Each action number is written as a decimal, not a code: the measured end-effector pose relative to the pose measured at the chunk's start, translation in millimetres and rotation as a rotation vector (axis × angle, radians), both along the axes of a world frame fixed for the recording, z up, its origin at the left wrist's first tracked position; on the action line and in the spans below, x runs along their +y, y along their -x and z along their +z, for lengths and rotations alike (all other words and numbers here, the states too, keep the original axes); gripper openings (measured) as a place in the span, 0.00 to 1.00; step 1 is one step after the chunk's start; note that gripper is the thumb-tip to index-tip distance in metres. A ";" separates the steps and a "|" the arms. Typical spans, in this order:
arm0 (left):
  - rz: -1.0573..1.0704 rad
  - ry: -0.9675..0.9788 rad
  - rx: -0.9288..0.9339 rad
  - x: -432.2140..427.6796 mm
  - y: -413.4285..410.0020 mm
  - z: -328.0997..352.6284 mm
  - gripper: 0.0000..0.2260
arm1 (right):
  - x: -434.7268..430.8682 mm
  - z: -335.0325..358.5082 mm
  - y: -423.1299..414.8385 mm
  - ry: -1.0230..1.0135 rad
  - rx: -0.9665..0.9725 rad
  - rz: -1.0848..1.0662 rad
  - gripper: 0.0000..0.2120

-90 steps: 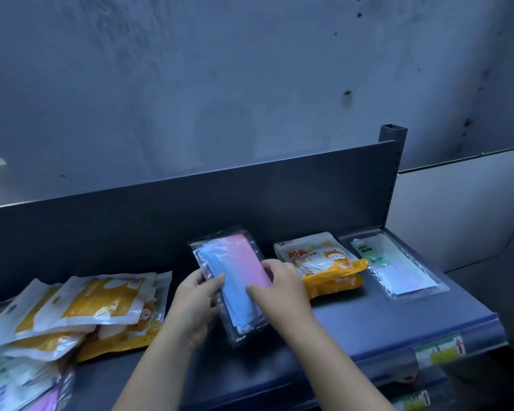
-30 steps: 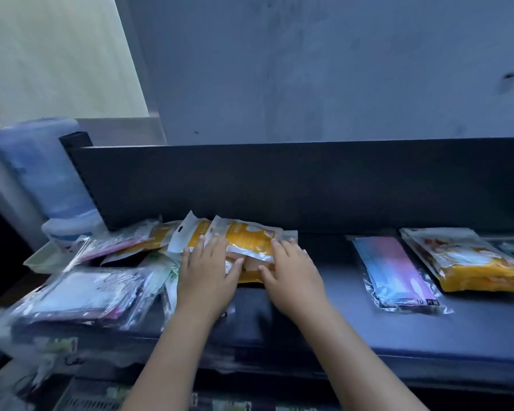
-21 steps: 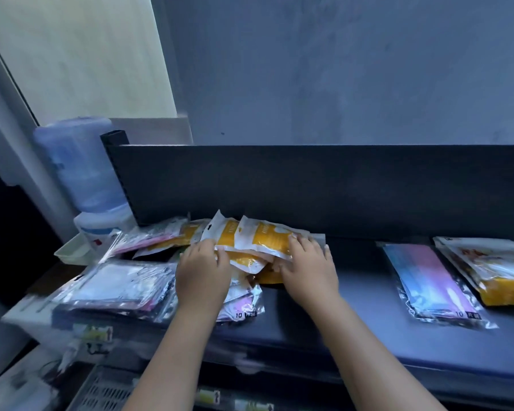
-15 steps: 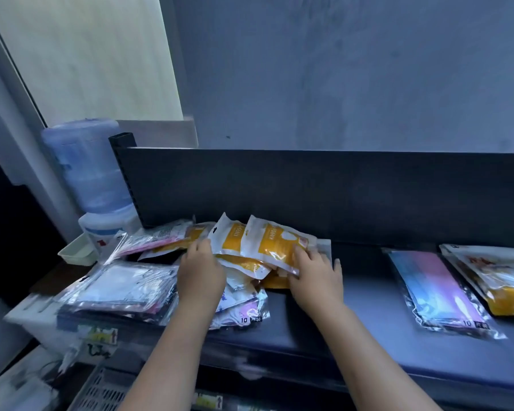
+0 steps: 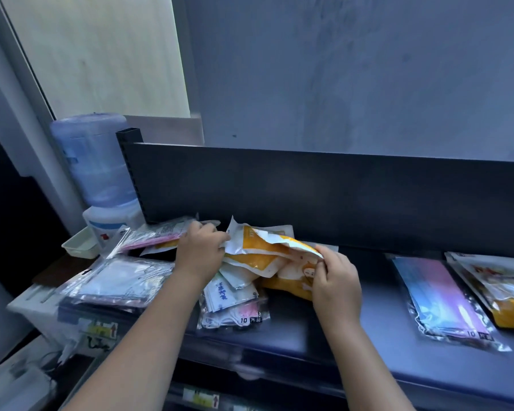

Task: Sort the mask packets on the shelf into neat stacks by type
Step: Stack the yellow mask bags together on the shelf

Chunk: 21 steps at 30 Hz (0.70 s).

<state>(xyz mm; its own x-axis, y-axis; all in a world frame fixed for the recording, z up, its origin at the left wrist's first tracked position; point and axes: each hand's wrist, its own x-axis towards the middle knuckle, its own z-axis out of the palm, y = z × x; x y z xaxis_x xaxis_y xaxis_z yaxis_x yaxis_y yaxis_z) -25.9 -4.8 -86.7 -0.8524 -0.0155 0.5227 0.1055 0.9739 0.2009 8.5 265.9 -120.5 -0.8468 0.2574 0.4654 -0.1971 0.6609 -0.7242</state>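
Head view: right hand (image 5: 334, 280) pinched the yellow packet (image 5: 267, 244) atop the mixed pile (image 5: 235, 295) on the shelf (image 5: 309, 330), left end; left hand (image 5: 201, 250) gripped its other edge. Tugging could've dragged slick packets off the front.

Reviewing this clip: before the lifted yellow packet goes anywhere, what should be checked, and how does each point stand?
1. Right hand pinches the edge of the top yellow-and-white foil packet: ok.
2. Left hand holds that same packet: cannot tell.
3. Only one packet is lifted: cannot tell, others overlap beneath.
4. Held packet matches the yellow cartoon-print stack at far right: cannot tell.
5. Pink-and-blue masks in clear plastic lie flat, apart from the pile: ok.
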 end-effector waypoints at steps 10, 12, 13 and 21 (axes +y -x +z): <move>-0.369 -0.441 0.257 34.9 -2.5 65.5 0.03 | 26.8 23.5 -9.9 0.413 0.152 -0.108 0.12; -0.396 -0.523 0.313 49.4 -5.1 77.9 0.04 | 37.3 27.3 -11.6 0.529 0.165 -0.111 0.11; -0.416 -0.559 0.328 56.7 -4.7 84.0 0.03 | 44.5 28.3 -12.3 0.562 0.167 -0.116 0.11; -0.586 -0.866 0.194 132.2 1.0 121.5 0.04 | 122.3 32.8 -25.5 0.659 0.123 -0.129 0.12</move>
<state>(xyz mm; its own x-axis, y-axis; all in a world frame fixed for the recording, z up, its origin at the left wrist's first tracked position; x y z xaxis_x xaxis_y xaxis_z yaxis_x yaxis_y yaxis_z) -26.9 127.4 34.8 -0.7509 -0.0617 0.6576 0.6160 0.2935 0.7310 34.0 388.2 -87.7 -0.7414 0.6153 0.2678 -0.2531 0.1133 -0.9608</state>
